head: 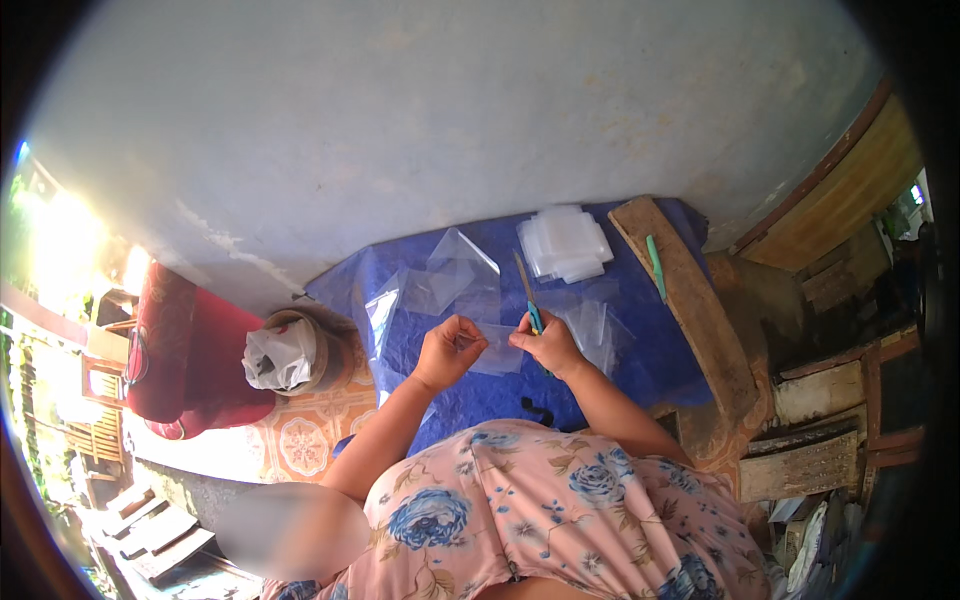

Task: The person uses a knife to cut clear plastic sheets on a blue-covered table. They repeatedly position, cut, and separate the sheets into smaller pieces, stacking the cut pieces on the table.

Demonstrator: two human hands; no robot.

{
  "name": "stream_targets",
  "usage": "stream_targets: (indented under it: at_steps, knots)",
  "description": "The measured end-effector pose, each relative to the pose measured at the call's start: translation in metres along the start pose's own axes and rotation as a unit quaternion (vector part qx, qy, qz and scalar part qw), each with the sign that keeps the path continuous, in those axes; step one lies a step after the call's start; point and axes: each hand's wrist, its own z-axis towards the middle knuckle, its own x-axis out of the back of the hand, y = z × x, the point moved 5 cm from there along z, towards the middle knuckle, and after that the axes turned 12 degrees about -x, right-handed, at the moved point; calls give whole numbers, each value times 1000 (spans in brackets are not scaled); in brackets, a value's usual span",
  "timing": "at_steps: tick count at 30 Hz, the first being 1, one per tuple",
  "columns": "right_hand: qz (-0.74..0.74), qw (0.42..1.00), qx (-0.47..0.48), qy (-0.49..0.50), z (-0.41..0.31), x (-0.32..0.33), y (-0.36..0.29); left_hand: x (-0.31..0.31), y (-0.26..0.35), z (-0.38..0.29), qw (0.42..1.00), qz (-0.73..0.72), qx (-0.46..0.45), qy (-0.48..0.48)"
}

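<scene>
My left hand (452,351) pinches the left edge of a clear plastic sheet (501,351) above a blue plastic cover (457,409). My right hand (551,345) is at the sheet's other side, with scissors (534,313) held in it, their long blades pointing away from me. Whether the blades are apart is hard to tell. Loose clear plastic pieces (442,281) lie beyond my left hand. Behind the scissors is a stack of clear plastic squares (566,244), and more pieces (600,334) lie to the right of my right hand.
A wooden plank (686,307) with a green-handled tool, perhaps a knife (655,266), lies on the right. To the left stand a bucket (330,360) holding a white plastic bag (283,356) and a red upholstered seat (217,356). A wall (465,112) rises behind the blue cover.
</scene>
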Motion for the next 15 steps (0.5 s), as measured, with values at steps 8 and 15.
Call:
stream_targets:
  at_steps: [8,15]
  knots:
    - [-261,963,70,3,-2,1,-31,-4,17,7,992,93,-64,-48]
    - [-242,970,7,-14,-1,5,-28,-7,23,20,991,70,-13,-112]
